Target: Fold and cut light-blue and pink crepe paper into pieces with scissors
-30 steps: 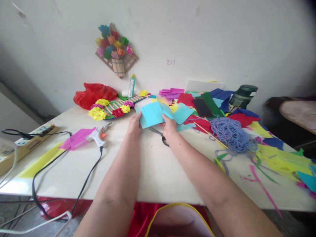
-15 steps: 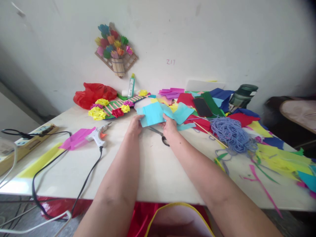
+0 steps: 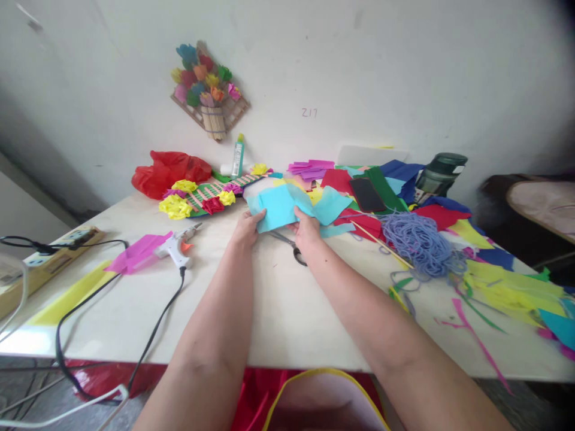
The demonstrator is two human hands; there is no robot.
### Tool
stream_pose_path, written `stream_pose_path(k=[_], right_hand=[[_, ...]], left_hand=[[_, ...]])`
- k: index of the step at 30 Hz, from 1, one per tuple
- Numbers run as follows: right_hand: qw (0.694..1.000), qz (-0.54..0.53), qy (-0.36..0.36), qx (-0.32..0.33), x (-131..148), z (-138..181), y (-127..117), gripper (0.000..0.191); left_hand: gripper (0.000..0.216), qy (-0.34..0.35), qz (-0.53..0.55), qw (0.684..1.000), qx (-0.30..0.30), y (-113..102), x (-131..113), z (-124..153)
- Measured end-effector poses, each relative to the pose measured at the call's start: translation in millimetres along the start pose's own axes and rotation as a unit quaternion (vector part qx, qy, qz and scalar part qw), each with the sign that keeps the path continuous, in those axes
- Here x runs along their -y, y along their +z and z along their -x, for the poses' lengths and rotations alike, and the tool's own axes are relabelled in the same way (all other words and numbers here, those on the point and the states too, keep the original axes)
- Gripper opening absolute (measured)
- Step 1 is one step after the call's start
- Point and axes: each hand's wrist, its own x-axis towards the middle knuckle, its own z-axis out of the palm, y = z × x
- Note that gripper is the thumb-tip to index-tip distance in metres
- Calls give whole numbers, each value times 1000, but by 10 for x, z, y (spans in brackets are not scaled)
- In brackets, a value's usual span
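Both of my hands hold one light-blue paper sheet (image 3: 279,206) just above the white table (image 3: 278,311). My left hand (image 3: 245,228) pinches its lower left corner. Its lower right edge is pinched by my right hand (image 3: 305,230). Scissors (image 3: 291,246) lie on the table under my right hand, partly hidden by it. More light-blue paper (image 3: 332,205) lies just behind the sheet.
A glue gun (image 3: 177,246) with a black cord lies left beside pink paper (image 3: 137,254). A flower-decorated board (image 3: 211,194), glue bottle (image 3: 238,155) and red bag (image 3: 168,170) sit behind. Purple yarn (image 3: 420,242), coloured paper scraps, a phone (image 3: 367,194) and a dark flask (image 3: 438,173) fill the right. A power strip (image 3: 45,263) sits far left.
The blue sheet shifted slightly in my hands, its lower left corner drawn a little nearer. My arms stayed almost where they were.
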Motion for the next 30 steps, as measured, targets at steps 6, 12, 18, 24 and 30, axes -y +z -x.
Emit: stream_pose_path(k=[6,12,18,24,30], right_hand=[[1000,16,0,-8,9,12,14,21],[1000,22,-3,-8,13,21,12,21],[1000,13,23,9,19,-8,11,22],[998,-4,55,11,43,-4,13,16],[998,-19,60,28,44,3,0,10]], left_hand=[[27,-8,-3,1000,-12,39,-38,34],[26,-5,-7,1000,-14,16,-26,12],[23,-4,-9,1000,-20,16,-31,9],[25,-5,-4,1000,-20,7,-27,-4],[22,-11,0,1000,-24,6,-33,-6]])
